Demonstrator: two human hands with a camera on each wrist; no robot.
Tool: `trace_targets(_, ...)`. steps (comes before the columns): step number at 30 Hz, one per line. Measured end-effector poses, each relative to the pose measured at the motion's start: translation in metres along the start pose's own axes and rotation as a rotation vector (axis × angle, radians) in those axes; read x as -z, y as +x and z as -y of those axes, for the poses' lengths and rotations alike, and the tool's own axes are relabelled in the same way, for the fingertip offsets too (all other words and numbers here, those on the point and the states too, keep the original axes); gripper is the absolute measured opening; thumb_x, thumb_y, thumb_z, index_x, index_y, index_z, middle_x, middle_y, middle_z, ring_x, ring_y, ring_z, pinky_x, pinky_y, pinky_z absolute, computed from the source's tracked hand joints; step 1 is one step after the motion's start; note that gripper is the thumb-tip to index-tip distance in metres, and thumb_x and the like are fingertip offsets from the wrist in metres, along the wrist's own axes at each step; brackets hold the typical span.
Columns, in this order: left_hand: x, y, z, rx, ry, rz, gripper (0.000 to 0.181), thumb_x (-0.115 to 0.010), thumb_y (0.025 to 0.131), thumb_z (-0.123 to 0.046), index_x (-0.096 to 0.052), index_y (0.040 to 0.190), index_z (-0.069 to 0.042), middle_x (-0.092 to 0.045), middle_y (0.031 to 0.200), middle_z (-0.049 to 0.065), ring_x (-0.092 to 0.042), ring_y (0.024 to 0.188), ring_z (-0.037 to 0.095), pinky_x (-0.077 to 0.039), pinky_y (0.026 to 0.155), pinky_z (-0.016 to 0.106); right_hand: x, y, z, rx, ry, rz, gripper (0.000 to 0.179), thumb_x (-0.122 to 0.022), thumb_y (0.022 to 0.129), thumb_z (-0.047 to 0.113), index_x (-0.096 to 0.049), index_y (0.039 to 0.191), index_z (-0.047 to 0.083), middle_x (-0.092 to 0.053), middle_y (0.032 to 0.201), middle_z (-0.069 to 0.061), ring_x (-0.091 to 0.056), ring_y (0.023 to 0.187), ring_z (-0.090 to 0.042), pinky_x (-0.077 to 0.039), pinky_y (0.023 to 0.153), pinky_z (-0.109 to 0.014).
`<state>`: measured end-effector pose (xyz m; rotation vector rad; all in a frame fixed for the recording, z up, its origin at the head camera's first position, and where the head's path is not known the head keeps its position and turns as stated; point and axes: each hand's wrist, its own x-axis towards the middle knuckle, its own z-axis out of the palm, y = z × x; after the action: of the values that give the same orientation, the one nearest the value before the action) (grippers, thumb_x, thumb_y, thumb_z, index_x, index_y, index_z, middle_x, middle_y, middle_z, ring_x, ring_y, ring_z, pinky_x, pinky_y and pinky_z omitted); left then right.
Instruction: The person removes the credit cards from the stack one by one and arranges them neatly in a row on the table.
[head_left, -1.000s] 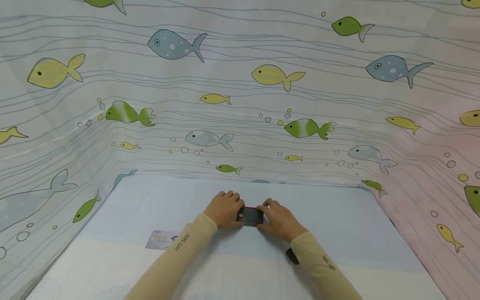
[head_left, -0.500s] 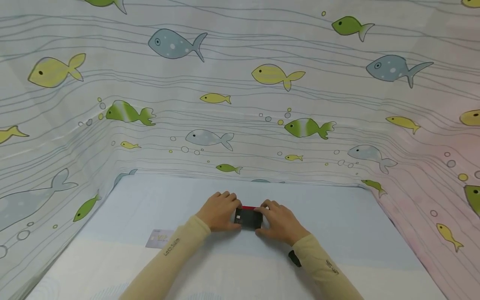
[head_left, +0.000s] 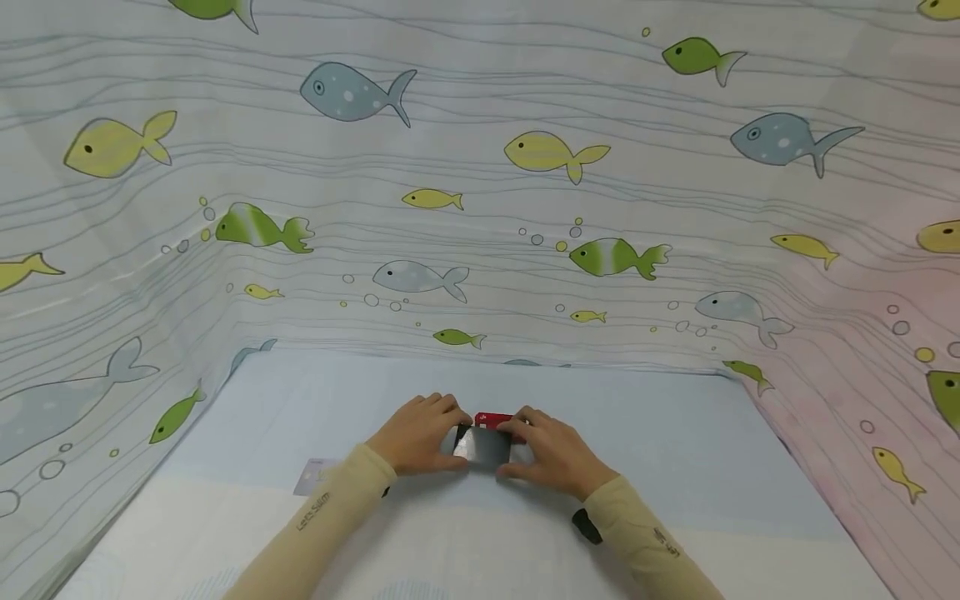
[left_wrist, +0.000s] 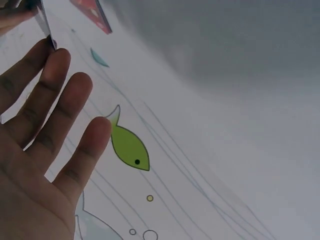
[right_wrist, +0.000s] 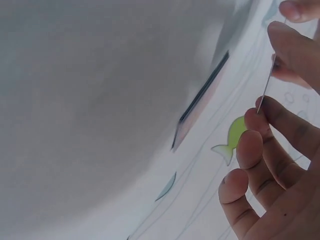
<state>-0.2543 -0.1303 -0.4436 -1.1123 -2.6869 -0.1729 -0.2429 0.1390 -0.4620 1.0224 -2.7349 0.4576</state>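
A dark, glossy card (head_left: 487,450) is held by its two short ends between my hands, tilted so light glares on its left part. My left hand (head_left: 422,435) pinches the left end with thumb and fingers. At the opposite end, my right hand (head_left: 551,452) pinches with thumb and index finger. Both wrist views show the card nearly edge-on, as a thin sliver (right_wrist: 266,85) at the right fingertips. Just behind it on the table lies a red card (head_left: 491,419), partly covered by the right fingers; its dark edge shows in the right wrist view.
A pale purple card (head_left: 309,478) lies left on the table (head_left: 675,433), partly hidden by the left sleeve (head_left: 322,517). A black object (head_left: 587,527) shows beneath the right wrist. Fish-printed fabric (head_left: 480,233) walls in the back and sides.
The dark card has moved left and toward me in both hands, uncovering more of the red card behind. It now tilts and catches glare. The left sleeve covers more of the purple card.
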Motion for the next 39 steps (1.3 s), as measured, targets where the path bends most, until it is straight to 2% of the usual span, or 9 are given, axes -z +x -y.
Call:
trace_targets(12,0.013,-0.025,0.010,0.007,-0.077,0.020,0.049,-0.080,0.081,-0.052,-0.072,0.116,-0.019,-0.062,0.107,-0.005,-0.057,0.097,0.015,-0.050,0.087,0.038,-0.004,0.006,0.022,-0.007,0.085,0.043,0.064,-0.080,0.081,0.055,-0.066,0.134,0.021,-0.059,0.119,0.005,-0.060,0.103,-0.011,-0.055,0.088,-0.036)
trace_targets(17,0.020,-0.040,0.015,0.019,-0.094,0.029,0.048,-0.082,0.080,-0.048,-0.072,0.115,-0.016,-0.062,0.105,-0.004,-0.057,0.094,0.016,-0.050,0.084,0.038,-0.008,0.014,0.034,-0.002,0.083,0.068,0.061,-0.080,0.081,0.055,-0.066,0.132,0.023,-0.060,0.118,0.005,-0.061,0.101,-0.010,-0.054,0.089,-0.034)
trace_targets(23,0.024,-0.058,0.021,0.054,-0.114,0.038,0.049,-0.082,0.080,-0.048,-0.072,0.116,-0.016,-0.062,0.106,-0.005,-0.057,0.095,0.016,-0.050,0.083,0.038,-0.014,0.025,0.050,-0.002,0.078,0.086,0.060,-0.081,0.081,0.055,-0.067,0.129,0.023,-0.060,0.114,0.005,-0.060,0.095,-0.008,-0.053,0.083,-0.028)
trace_targets(30,0.025,-0.076,0.031,0.092,-0.101,0.046,0.050,-0.083,0.079,-0.049,-0.072,0.116,-0.017,-0.062,0.106,-0.006,-0.057,0.095,0.016,-0.050,0.082,0.038,-0.023,0.039,0.069,-0.022,0.078,0.112,0.058,-0.082,0.079,0.055,-0.069,0.127,0.025,-0.059,0.112,0.009,-0.060,0.093,-0.005,-0.052,0.080,-0.024)
trace_targets(39,0.023,-0.097,0.040,0.128,-0.106,0.074,0.050,-0.084,0.078,-0.049,-0.073,0.115,-0.016,-0.063,0.105,-0.006,-0.057,0.094,0.016,-0.050,0.080,0.038,-0.035,0.050,0.090,-0.044,0.085,0.176,0.057,-0.083,0.080,0.054,-0.070,0.126,0.023,-0.061,0.111,0.005,-0.059,0.088,-0.006,-0.053,0.079,-0.023)
